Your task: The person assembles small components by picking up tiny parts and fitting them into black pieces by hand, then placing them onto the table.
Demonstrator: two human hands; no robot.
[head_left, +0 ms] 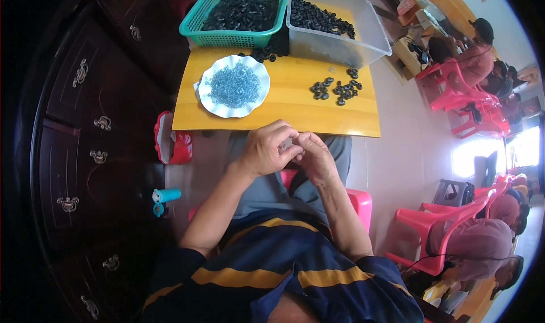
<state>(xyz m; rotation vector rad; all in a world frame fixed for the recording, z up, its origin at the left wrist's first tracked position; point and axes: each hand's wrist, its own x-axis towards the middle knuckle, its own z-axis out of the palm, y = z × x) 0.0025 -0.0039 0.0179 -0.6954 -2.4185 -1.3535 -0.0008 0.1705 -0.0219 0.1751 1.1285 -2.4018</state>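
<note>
Left hand (pixel 268 149) and right hand (pixel 316 159) meet with bent, pinching fingers at the near edge of the table (pixel 295 108); whether they grasp anything cannot be told. Small clear pieces (pixel 235 86) lie in the white plate (pixel 227 112), left; loose black rings (pixel 339 89), right. Fine fingertip work appears in hand, calling next for a steady pinch.

Left hand (pixel 267 148) touching right hand (pixel 317 159), clear pieces (pixel 235 86) on white plate (pixel 231 112)

We see a white glow from the window (pixel 523 148) on the right, dim drawers (pixel 120 87) on the left, and bent edges.
</note>
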